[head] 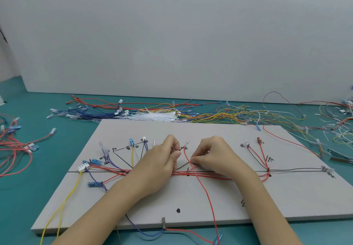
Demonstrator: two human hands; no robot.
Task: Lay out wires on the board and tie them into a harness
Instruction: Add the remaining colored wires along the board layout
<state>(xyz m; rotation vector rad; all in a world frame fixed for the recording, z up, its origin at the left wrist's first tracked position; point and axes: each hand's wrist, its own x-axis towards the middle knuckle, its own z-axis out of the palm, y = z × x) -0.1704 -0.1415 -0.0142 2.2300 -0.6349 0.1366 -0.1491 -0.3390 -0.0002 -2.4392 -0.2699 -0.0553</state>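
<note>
Working over the grey board (191, 202), I have both hands close together near its middle. My left hand (162, 160) has its fingers curled, thumb and forefinger pinching a thin dark wire (182, 165) just below a small clear plug (187, 142). My right hand (212, 155) is curled too, fingertips (193, 160) pressed down at the red wire (205, 189) where it meets the bundle of red wires (208, 175) running along the black line drawn across the board; whether those fingertips truly pinch it I cannot tell. That red wire runs from the clear plug down between my hands, across the bundle and off the near edge of the board.

To the left on the board, a white plug (82, 167) sits at the line's end with a yellow wire (63, 206) trailing off the near left corner, and blue-capped ends fan out above it. To the right, red and dark wires rise from a crossing point to a red plug (258, 140).

Nothing here sits in a box or tray: loose wires lie straight on the teal table (23, 202). Behind the board lie a bunch of white zip ties (152, 116), blue wires (89, 113) to its left, and yellow wires (229, 115) to its right. A tangle of red wires (15, 147) lies at far left
</note>
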